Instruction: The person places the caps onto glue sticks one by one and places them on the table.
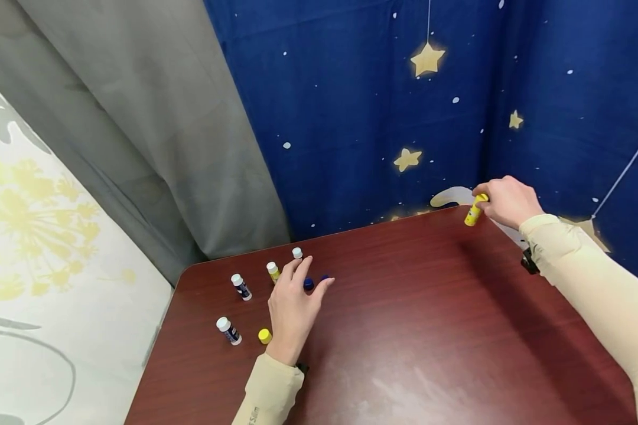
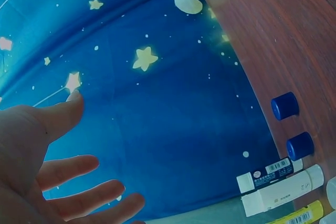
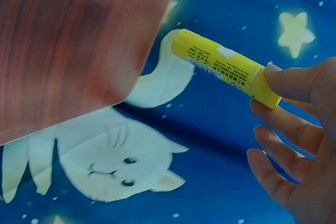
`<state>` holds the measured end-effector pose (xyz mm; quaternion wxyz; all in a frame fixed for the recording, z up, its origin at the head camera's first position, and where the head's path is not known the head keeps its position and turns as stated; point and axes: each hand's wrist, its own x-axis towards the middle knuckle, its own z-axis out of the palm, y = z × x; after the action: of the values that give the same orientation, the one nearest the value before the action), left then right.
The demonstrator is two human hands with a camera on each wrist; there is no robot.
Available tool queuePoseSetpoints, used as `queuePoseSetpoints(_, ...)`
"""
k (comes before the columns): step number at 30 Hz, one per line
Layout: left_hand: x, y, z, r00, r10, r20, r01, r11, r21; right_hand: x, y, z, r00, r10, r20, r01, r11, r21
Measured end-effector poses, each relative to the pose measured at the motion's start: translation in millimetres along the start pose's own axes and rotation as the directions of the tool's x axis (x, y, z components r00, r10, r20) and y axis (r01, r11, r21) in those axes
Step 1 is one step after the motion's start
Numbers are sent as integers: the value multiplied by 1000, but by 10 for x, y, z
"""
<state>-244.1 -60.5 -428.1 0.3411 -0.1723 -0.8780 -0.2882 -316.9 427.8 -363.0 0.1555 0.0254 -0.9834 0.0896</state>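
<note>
My right hand (image 1: pixel 510 200) pinches a yellow glue stick (image 3: pixel 226 66) by one end between thumb and forefinger, above the far right corner of the table. The other fingers of that hand are spread below it. Over the left part of the table, my left hand (image 1: pixel 291 304) hovers with fingers apart and holds nothing. Near it stand white-topped glue sticks: two with navy labels (image 1: pixel 241 287) (image 1: pixel 229 332), a yellow one (image 1: pixel 273 272) and another partly hidden behind the fingers (image 1: pixel 297 252). Two blue caps (image 2: pixel 285 106) (image 2: pixel 300 146) sit beyond the hand, and a yellow cap (image 1: pixel 264 336) beside its wrist.
The dark red table (image 1: pixel 404 307) ends at a blue star-patterned curtain (image 1: pixel 372 118) behind and on the right. A grey curtain (image 1: pixel 138 118) hangs at the back left, with a white patterned cloth (image 1: pixel 58 236) along the left edge.
</note>
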Motion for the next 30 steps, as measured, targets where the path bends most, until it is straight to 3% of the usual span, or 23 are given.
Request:
queuePoseSetpoints(8,-7,-7,27,1000,-18,16,17,1000,9,-1,328,111,999,33,12,-32,999,-35)
queuePoseSetpoints(23,-69,-88,8,999,-47,27,47,999,-3,-61,641,443,991,90,97,-88,996,-25)
queuePoseSetpoints(30,-44,-102,43,1000,-19,11,19,1000,-13,-39,689,488,991,86,101,-82,995,-49)
